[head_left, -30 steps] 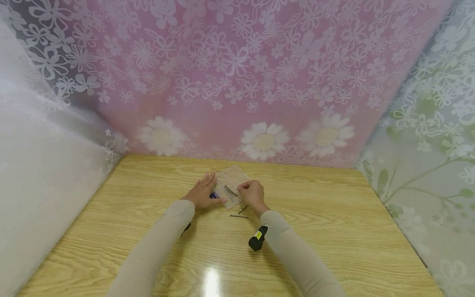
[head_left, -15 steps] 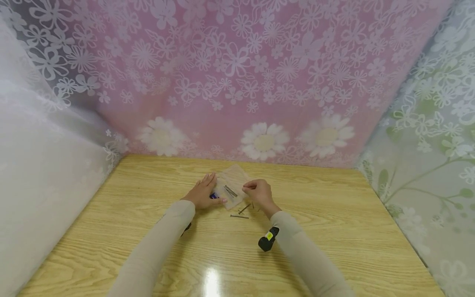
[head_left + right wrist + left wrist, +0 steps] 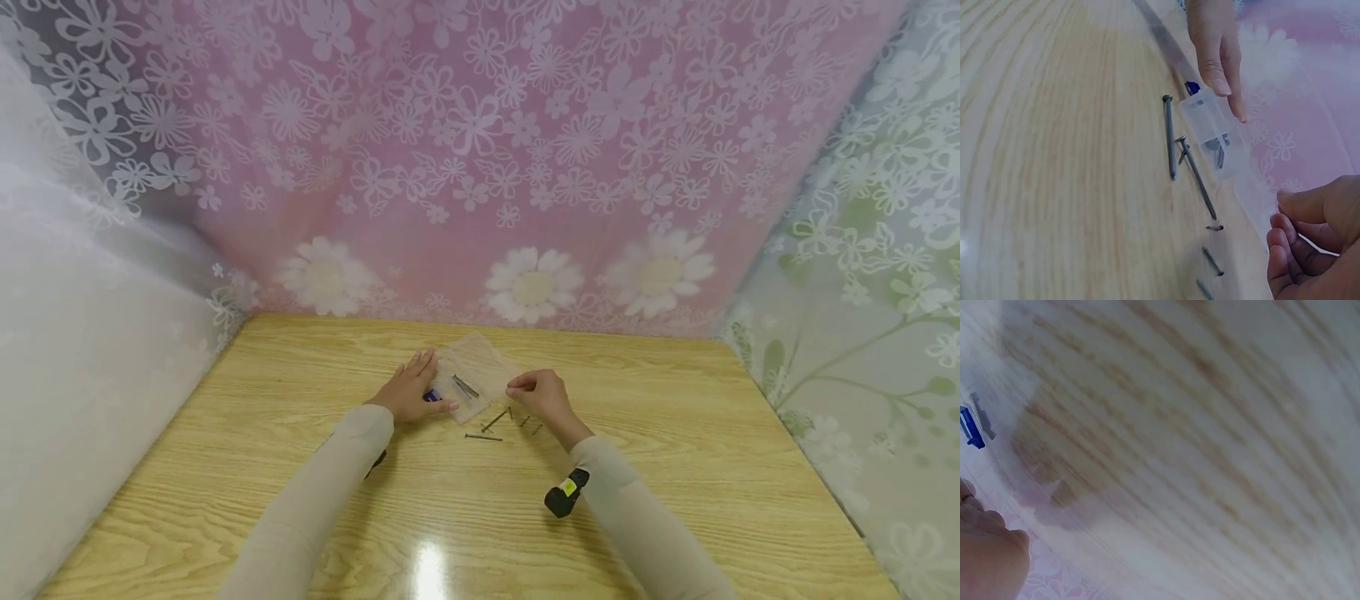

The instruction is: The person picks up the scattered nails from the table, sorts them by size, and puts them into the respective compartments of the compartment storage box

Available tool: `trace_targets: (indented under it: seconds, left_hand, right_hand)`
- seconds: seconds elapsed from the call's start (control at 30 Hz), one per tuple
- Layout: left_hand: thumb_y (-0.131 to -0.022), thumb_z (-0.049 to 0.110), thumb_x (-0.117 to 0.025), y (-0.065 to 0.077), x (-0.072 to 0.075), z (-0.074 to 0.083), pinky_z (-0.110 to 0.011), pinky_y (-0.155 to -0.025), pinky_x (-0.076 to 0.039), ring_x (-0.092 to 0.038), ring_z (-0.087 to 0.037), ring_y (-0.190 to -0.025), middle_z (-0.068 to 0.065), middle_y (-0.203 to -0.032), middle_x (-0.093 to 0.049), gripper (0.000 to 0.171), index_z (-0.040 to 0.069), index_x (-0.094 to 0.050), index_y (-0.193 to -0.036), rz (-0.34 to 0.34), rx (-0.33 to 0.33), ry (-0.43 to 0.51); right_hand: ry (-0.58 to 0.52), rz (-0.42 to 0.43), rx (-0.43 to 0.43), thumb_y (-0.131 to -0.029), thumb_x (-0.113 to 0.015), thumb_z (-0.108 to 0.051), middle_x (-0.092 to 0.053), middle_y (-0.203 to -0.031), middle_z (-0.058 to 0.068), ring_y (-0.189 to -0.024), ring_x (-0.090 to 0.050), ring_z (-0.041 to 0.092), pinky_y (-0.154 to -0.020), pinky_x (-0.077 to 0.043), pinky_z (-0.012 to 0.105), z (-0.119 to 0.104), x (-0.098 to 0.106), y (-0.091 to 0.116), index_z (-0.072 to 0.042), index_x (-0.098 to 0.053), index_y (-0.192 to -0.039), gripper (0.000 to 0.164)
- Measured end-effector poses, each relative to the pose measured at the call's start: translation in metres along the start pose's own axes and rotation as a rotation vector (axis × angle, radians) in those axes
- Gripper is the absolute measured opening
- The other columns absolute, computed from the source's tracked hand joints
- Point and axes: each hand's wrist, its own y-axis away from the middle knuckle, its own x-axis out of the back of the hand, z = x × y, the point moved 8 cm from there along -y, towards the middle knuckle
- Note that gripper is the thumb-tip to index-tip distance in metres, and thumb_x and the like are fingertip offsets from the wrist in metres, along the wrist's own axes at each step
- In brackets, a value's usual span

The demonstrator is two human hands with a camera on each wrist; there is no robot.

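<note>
A translucent plastic box (image 3: 1200,119) lies with its lid (image 3: 477,354) folded back and nails (image 3: 465,386) in its compartments. My left hand (image 3: 408,392) rests at the box's left side, fingers straight, thumb along the near edge; a blue latch (image 3: 970,428) shows beside it. My right hand (image 3: 543,396) is at the lid's right corner, thumb and index fingertip together; I cannot tell whether a small thing is pinched there. Near the box lie two long nails, one (image 3: 1170,137) apart and one (image 3: 1199,181) across a shorter nail. Several small nails (image 3: 1212,261) lie toward my right hand.
The wood-grain table (image 3: 300,500) reaches to a pink flowered curtain (image 3: 480,167) at the back. A white sheet (image 3: 97,333) hangs on the left, a flowered one (image 3: 862,333) on the right. A black wrist camera (image 3: 564,496) sits at my right cuff.
My right hand has drawn away to the right from over the box, bringing the small nails on the table into view. My left hand and the box have stayed in place.
</note>
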Motion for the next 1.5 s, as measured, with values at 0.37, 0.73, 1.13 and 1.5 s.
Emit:
trace_targets:
  seconds: [0.37, 0.73, 1.13, 1.5]
  left_hand:
    - [-0.082, 0.075, -0.049, -0.001, -0.001, -0.001, -0.049, -0.119, -0.002, 0.003, -0.025, -0.148, -0.007, -0.162, 0.001, 0.107, 0.009, -0.006, -0.155, 0.013, -0.003, 0.005]
    - [-0.085, 0.072, -0.05, -0.002, -0.001, -0.001, -0.048, -0.119, -0.002, 0.004, -0.025, -0.148, -0.006, -0.162, 0.002, 0.104, 0.01, -0.005, -0.155, 0.008, -0.001, -0.003]
    - [-0.081, 0.078, -0.048, -0.001, -0.004, -0.003, -0.048, -0.119, -0.001, 0.004, -0.025, -0.148, -0.005, -0.161, 0.003, 0.11, 0.01, -0.004, -0.155, 0.016, -0.004, 0.014]
    - [-0.083, 0.074, -0.049, 0.002, -0.002, -0.002, -0.049, -0.119, -0.002, 0.003, -0.027, -0.148, -0.006, -0.162, 0.003, 0.107, 0.01, -0.003, -0.155, 0.01, -0.01, -0.002]
  right_hand:
    - [0.08, -0.1, 0.031, -0.085, -0.072, -0.009, -0.068, -0.078, 0.003, -0.067, -0.06, 0.014, -0.056, -0.05, 0.028, 0.015, -0.014, 0.005, -0.005, -0.075, -0.09, 0.007]
    - [0.139, -0.129, 0.104, -0.084, -0.073, -0.008, -0.067, -0.075, 0.001, -0.065, -0.058, 0.012, -0.053, -0.048, 0.025, 0.013, -0.019, 0.003, -0.005, -0.074, -0.088, 0.005]
    - [0.211, -0.132, 0.144, -0.082, -0.076, -0.01, -0.066, -0.073, -0.001, -0.066, -0.057, 0.01, -0.059, -0.048, 0.026, 0.007, -0.021, 0.004, -0.003, -0.074, -0.086, 0.008]
    - [0.267, -0.146, 0.185, -0.081, -0.077, -0.01, -0.064, -0.069, -0.004, -0.062, -0.054, 0.01, -0.058, -0.046, 0.026, 0.005, -0.024, 0.005, -0.009, -0.073, -0.076, 0.006]
